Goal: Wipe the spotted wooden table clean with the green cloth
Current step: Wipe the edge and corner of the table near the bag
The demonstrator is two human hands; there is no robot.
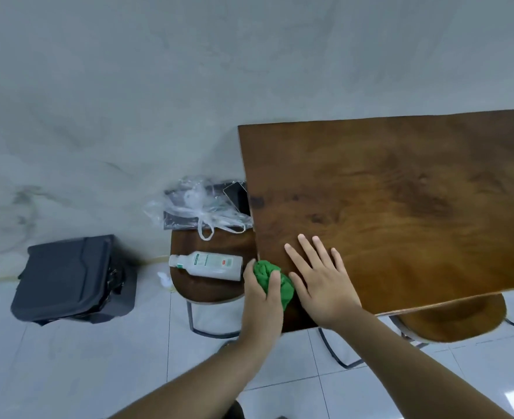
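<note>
— Cloth first: where is it?

— The green cloth (272,279) is bunched into a soft, crumpled wad at the near left corner of the wooden table (401,207), gripped by the left hand (263,293), whose fingers curl over it. It sits just left of the right hand (322,278), touching its thumb side.

— Does the wad have a long axis?

— Roughly, yes: it runs from the left hand's fingertips back and rightward toward the right wrist, though the lump is too rumpled to say it points anywhere.

— And the right hand?

— Open, palm down, fingers spread flat on the tabletop, holding nothing.

— What is the table like?

— A flat rectangular top, glossy brown with wavy grain and a few dark blotches beyond the fingertips.

— Left of the left hand?

— A rounded wooden stool (210,285) on a thin metal frame. A white plastic bottle (207,264) lies on its side there, cap pointing away from the hands, its base just beside the left fingers. Beyond it is a crinkled clear plastic bag (201,207) over something dark and flat.

— Further left?

— A dark, boxy soft bag (71,276) on the pale tiled floor (68,358), well apart from both hands.
</note>
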